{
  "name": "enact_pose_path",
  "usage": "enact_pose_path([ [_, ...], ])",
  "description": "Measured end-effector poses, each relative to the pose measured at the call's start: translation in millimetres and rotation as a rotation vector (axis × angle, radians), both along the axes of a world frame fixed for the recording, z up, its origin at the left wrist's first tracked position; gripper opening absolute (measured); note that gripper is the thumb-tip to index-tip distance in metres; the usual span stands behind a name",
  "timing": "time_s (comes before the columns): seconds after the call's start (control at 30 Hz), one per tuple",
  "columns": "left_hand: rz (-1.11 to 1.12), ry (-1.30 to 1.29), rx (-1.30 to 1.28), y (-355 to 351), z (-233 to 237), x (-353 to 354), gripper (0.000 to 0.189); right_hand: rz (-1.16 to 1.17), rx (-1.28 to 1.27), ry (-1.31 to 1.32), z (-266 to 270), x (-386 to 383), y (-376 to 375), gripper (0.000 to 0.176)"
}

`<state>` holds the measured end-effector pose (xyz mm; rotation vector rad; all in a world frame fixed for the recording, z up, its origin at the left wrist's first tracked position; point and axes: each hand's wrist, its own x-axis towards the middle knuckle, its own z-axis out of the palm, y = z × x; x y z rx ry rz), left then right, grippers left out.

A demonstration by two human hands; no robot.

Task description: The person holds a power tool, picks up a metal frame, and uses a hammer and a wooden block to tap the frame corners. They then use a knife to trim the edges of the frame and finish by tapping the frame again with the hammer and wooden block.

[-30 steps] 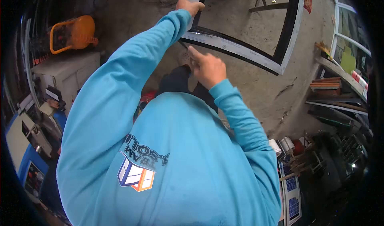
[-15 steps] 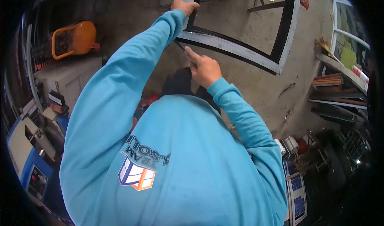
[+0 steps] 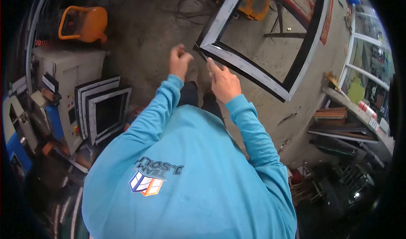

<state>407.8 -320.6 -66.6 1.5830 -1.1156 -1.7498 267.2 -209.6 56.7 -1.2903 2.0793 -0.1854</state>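
Basically, window frame [image 3: 249, 66] lies ahead and right of both hands, near rail slanting from its left corner rightward and toward the body. Relative to that corner: left hand [image 3: 179, 63] just left, half-open, no visible load; right hand [image 3: 226, 84] nearer the rail, index extended, grip on dark strip [image 3: 200, 54] unclear.

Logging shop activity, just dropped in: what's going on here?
A person is working at the near corner of a large black-and-white frame. The right hand has its fingertips at that corner; whether they touch it isn't clear. The left hand is off the frame, fingers curled, nothing visible in it. Smaller frames stand upright beside a grey cabinet.
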Motion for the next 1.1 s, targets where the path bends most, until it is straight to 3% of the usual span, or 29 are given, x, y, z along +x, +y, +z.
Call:
enact_pose_path([
  [0.07, -0.21, 0.047, 0.249, 35.0, -38.2, 2.5, 0.071, 0.018, 0.005, -0.006, -3.6, -1.5, -2.0, 0.054],
  [0.13, -0.294, 0.302, 0.204, 53.3, -57.3, -23.3, 0.08, 0.023, -0.092, -0.103, -5.2, -6.7, 0.3, 0.06],
  [0.17, -0.319, 0.237, -0.05, 54.7, -56.1, -39.2, 0.071, 0.042, -0.085, -0.099, -7.4, -9.5, -0.5, 0.06],
  [0.23, -0.401, 0.151, 0.021, 44.6, -71.7, -62.3, 0.058, 0.004, 0.041, -0.156, -11.8, -11.9, -0.8, 0.069],
  [0.33, -0.23, 0.236, 0.192, 56.0, -58.6, -72.5, 0.05, -0.025, 0.131, -0.201, -6.5, -7.2, -6.9, 0.071],
  [0.4, -0.111, 0.379, 0.151, 61.4, -36.2, -77.2, 0.05, -0.06, 0.12, -0.247, -13.0, -3.6, -2.9, 0.071],
  [0.43, 0.001, 0.516, 0.105, 63.4, -31.3, -77.8, 0.05, -0.022, 0.005, -0.245, -16.5, -0.5, -2.1, 0.071],
  [0.5, 0.008, 0.567, 0.16, 66.3, -31.0, -79.0, 0.052, 0.015, -0.113, -0.23, -19.3, 1.9, 0.9, 0.071],
  [0.67, -0.069, 0.582, 0.199, 62.3, -37.6, -79.8, 0.056, -0.634, 0.321, -0.725, 14.7, 34.5, -29.3, 0.074],
  [0.7, -0.092, 0.568, 0.199, 60.9, -38.9, -79.3, 0.056, -0.635, 0.318, -0.716, 17.3, 38.6, -32.0, 0.074],
  [0.77, -0.128, 0.54, 0.192, 58.2, -41.2, -77.9, 0.057, -0.996, 0.235, -1.65, 29.0, 51.0, -43.5, 0.069],
  [0.8, -0.132, 0.522, 0.184, 57.5, -42.4, -77.0, 0.057, -0.996, 0.168, -1.815, 40.0, 63.8, -52.3, 0.056],
  [0.83, -0.132, 0.498, 0.167, 56.9, -43.1, -75.8, 0.058, -0.97, 0.184, -1.815, 55.2, 73.6, -70.0, 0.056],
  [0.9, -0.156, 0.433, 0.164, 54.1, -43.2, -73.1, 0.059, -0.564, -0.193, -1.356, 73.8, 91.2, -88.4, 0.056],
  [0.97, -0.196, 0.385, 0.159, 51.0, -44.7, -70.7, 0.06, -0.53, -0.142, -1.143, 72.5, 73.7, -97.8, 0.057],
  [1.07, -0.227, 0.332, 0.157, 48.4, -46.7, -66.2, 0.061, -0.637, -0.153, -1.069, 63.9, 29.3, -84.1, 0.05],
  [1.1, -0.217, 0.335, 0.159, 47.9, -43.3, -62.7, 0.061, -0.646, -0.172, -1.04, 60.8, 15.0, -71.7, 0.057],
])
